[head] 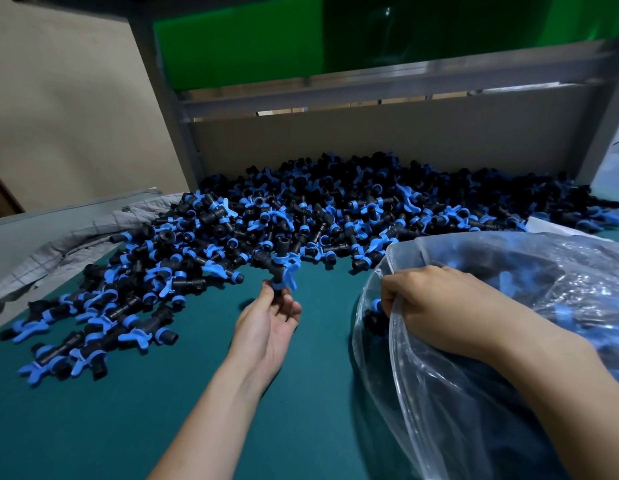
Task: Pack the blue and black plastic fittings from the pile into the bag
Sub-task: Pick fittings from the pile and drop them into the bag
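Here the left hand (271, 320) pinches an upright blue-and-black plastic tee fitting (279, 268) just off the pile (301, 216), the clear plastic bag's (439, 393) mouth to its right, gripped open by the right hand (429, 303).

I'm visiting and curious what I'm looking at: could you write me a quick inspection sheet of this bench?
Surface: teal-green matted tabletop.
Job's things: big pile of blue and black plastic fittings against the back board; clear plastic bag at right, fittings inside.
Clutter: crumpled grey checked cloth at left.
Grippers: left hand pinches one black T-shaped fitting in its fingers above the mat; right hand grips the bag's rim.
Cables: nothing seen.
Surroundings: grey metal frame, green panel, beige wall.
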Tool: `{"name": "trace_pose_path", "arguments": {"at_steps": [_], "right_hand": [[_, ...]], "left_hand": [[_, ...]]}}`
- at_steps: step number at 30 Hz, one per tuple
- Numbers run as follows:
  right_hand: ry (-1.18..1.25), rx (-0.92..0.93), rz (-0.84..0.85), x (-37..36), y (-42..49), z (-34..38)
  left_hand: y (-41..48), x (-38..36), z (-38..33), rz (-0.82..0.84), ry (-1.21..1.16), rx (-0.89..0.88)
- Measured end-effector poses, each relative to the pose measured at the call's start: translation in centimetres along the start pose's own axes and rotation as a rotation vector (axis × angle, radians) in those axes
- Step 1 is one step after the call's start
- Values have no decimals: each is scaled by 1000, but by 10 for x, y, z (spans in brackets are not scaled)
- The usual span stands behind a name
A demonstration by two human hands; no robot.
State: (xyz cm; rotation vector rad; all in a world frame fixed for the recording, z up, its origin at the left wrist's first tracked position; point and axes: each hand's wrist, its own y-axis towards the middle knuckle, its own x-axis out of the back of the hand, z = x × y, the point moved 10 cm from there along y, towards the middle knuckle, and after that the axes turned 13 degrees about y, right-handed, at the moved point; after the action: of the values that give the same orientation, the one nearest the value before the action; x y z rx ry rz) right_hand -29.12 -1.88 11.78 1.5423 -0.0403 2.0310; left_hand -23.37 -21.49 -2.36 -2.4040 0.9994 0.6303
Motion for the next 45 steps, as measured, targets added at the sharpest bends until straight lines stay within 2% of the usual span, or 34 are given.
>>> {"name": "trace_pose_path", "arguments": {"at_steps": [9,16,19,23,27,32,36,40,45], "right_hand": [[-3,-3,-2,0,0,-1],[1,-8,3,-1,0,-2],[-12,-18,0,0,0,-2],[-20,-26,14,-1,0,-2],[-28,-41,38,-4,0,-3],[-36,-50,61,-6,0,-2],[-14,-38,50,-1,0,7],[34,30,-26,14,2,27],[50,106,-164,43,-3,47]], "left_hand": [[-2,-17,-1,157,89,-32],[-2,-16,-3,149,109,-71],[-5,-20,-4,186,-15,-8],[-6,-18,-4,200,-361,129],[-5,-16,-1,193,-389,159],[-5,-17,-1,194,-294,140],[-15,-31,-1,267,-11,50],[-32,-53,11,304,266,-45],[-40,-65,11,258,307,-134]]}}
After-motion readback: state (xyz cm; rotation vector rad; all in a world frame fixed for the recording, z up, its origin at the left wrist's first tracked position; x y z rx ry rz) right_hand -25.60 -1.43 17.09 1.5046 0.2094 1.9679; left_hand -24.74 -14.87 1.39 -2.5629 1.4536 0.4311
